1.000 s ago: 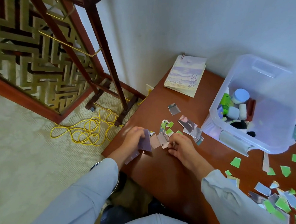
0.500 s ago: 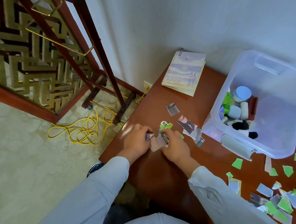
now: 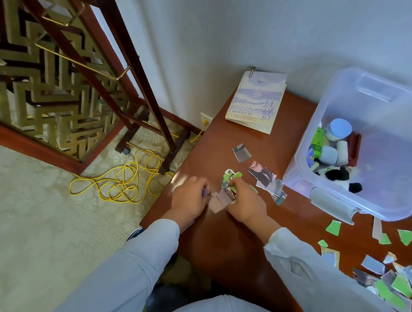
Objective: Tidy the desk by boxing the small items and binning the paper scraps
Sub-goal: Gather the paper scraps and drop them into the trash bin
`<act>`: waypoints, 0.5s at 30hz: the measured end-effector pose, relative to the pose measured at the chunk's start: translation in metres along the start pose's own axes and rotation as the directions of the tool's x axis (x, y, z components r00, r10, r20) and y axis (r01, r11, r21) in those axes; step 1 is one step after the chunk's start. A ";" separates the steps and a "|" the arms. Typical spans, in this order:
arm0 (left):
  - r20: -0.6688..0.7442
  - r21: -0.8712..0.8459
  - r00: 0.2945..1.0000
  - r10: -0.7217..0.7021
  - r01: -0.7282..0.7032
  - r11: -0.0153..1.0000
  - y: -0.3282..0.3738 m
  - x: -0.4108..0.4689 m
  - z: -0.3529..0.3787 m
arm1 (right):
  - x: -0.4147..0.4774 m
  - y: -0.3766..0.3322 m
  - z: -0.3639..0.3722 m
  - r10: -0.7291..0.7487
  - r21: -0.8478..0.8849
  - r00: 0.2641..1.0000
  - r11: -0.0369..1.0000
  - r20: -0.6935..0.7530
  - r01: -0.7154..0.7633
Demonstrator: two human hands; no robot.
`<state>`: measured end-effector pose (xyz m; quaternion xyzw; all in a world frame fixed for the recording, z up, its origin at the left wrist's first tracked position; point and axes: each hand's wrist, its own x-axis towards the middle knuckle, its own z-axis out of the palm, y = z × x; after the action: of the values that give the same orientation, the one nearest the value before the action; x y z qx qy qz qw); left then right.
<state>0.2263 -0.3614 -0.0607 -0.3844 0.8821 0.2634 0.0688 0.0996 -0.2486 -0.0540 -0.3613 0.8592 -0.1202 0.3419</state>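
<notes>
Left hand (image 3: pixel 190 200) pinches a purple scrap (image 3: pixel 205 192); right hand (image 3: pixel 246 202) grips a bunch of paper scraps (image 3: pixel 222 196) on the desk (image 3: pixel 228 245). Small items (image 3: pixel 337 131) sit boxed in the clear tub (image 3: pixel 392 170); loose scraps (image 3: pixel 398 285) remain unbinned.

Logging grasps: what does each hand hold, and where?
Left hand pinches a purple scrap, mostly hidden; right hand grips a bunch of paper scraps around its middle.

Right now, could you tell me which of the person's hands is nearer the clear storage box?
The right hand; it grips paper scraps just left of the storage box, while the left hand pinches a purple scrap farther left.
</notes>
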 end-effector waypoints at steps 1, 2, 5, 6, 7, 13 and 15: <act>0.001 -0.030 1.000 -0.016 0.016 0.999 -0.001 -0.001 -0.001 | 0.000 -0.001 0.000 -0.004 0.009 1.000 1.000 0.010 0.004; 0.016 -0.075 0.999 -0.044 0.045 0.996 -0.003 -0.002 -0.001 | 0.001 -0.001 0.000 -0.003 0.015 1.000 1.000 0.023 0.002; 0.075 -0.360 0.983 -0.169 0.185 0.914 -0.004 -0.004 -0.002 | 0.005 -0.004 0.000 0.015 0.023 1.000 1.000 0.027 -0.016; 0.096 -0.486 0.972 -0.216 0.235 0.842 -0.003 -0.004 -0.004 | 0.005 -0.004 0.000 0.016 0.016 1.000 1.000 0.021 -0.016; 0.124 -0.602 0.958 -0.257 0.278 0.749 0.000 -0.005 -0.008 | 0.004 -0.005 0.000 0.006 0.006 1.000 1.000 0.015 -0.006; 0.344 -0.921 0.908 -0.239 0.376 0.105 0.013 -0.018 -0.026 | -0.003 0.003 -0.004 -0.016 0.191 0.999 0.982 0.030 0.010; 0.382 -0.924 0.910 -0.161 0.382 -0.029 0.012 -0.022 -0.024 | -0.006 0.008 -0.007 0.005 0.363 1.000 0.932 0.020 -0.012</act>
<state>0.2345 -0.3531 -0.0281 -0.4655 0.3477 0.8083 -0.0952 0.0938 -0.2390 -0.0496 -0.2893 0.8204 -0.2722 0.4113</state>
